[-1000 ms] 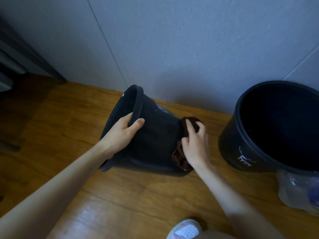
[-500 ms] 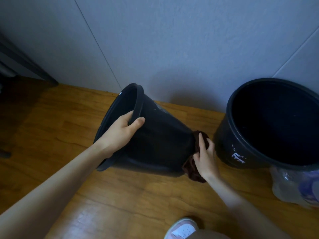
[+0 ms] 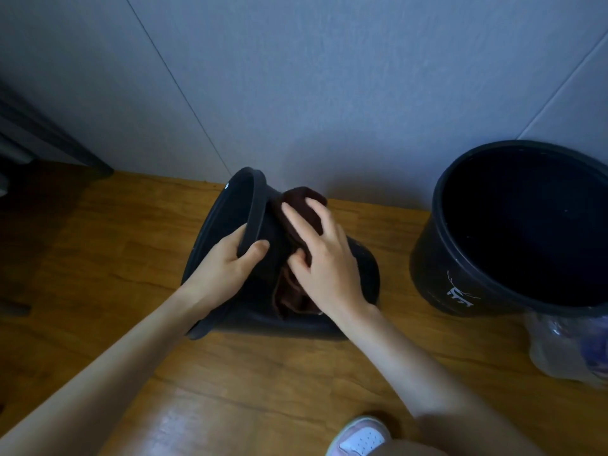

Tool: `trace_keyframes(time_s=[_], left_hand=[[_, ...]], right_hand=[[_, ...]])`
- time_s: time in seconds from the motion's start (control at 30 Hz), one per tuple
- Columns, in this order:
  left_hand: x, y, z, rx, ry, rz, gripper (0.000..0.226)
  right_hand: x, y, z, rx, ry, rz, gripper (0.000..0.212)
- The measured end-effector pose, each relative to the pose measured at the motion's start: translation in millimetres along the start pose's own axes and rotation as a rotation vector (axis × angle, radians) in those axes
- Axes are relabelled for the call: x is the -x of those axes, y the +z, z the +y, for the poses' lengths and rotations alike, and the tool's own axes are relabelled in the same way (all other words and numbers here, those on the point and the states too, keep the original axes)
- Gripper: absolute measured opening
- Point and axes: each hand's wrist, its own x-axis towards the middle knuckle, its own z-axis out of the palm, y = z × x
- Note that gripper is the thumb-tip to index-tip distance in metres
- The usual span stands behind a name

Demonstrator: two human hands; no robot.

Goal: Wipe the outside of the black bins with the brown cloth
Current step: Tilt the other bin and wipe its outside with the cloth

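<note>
Tipped on its side on the wooden floor (image 3: 131, 258), close to the wall edge: one black bin (image 3: 365, 274), mouth turned toward the left, base toward the right. Gripped at the upper rim by the left hand (image 3: 223, 274), thumb hooked over the outside of the rim, remaining fingers (image 3: 230, 236) curled inside the mouth. Pressed flat against the upper outer wall of that bin, just behind the rim: the brown cloth (image 3: 306, 205), bunched, with a fold hanging down the near side. Laid on top of the cloth: the right hand (image 3: 329, 268), fingers (image 3: 296, 218) spread and extended over the fabric, thumb tucked into a fold near the left thumb, so pinning the cloth rather than clenching it. Standing upright at the right, near the wall and apart from the tipped one: a second black bin (image 3: 434, 281), white marking on its near side. Touching its lower right side: a clear plastic bag (image 3: 566, 350). At the bottom edge of the view: a pink and white shoe (image 3: 360, 437) on the floor.
</note>
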Motion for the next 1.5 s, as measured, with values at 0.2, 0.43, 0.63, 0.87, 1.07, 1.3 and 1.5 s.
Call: trace_keyframes(time_s=[0.2, 0.43, 0.63, 0.87, 1.07, 1.3, 1.5], left_hand=[[11.2, 1.3, -2.8, 0.047, 0.029, -0.047, 0.031], [0.7, -4.1, 8.8, 0.349, -0.162, 0.020, 0.040], [-19.3, 2.3, 28.1, 0.192, -0.303, 0.156, 0.013], [-5.6, 11.0, 15.9, 0.075, 0.026, 0.118, 0.022], [-10.0, 16.8, 12.9, 0.101, 0.051, 0.101, 0.019], [-8.3, 21.3, 6.4, 0.159, 0.039, 0.143, 0.021], [-11.4, 16.6, 4.2, 0.226, -0.031, 0.197, 0.028]], right_hand=[[23.7, -11.1, 82.7, 0.117, 0.512, -0.184, 0.052], [36.3, -12.1, 78.6, 0.119, 0.493, -0.137, 0.054], [45.1, -8.5, 68.3, 0.046, 0.414, -0.105, 0.058], [31.2, -14.9, 57.8, -0.027, 0.395, 0.023, 0.075], [22.6, -15.0, 53.1, -0.105, 0.488, -0.036, 0.074], [-3.6, -20.4, -20.2, -0.181, 0.065, -0.048, 0.061], [1.3, -11.5, -6.6, 0.030, -0.033, -0.093, 0.060]])
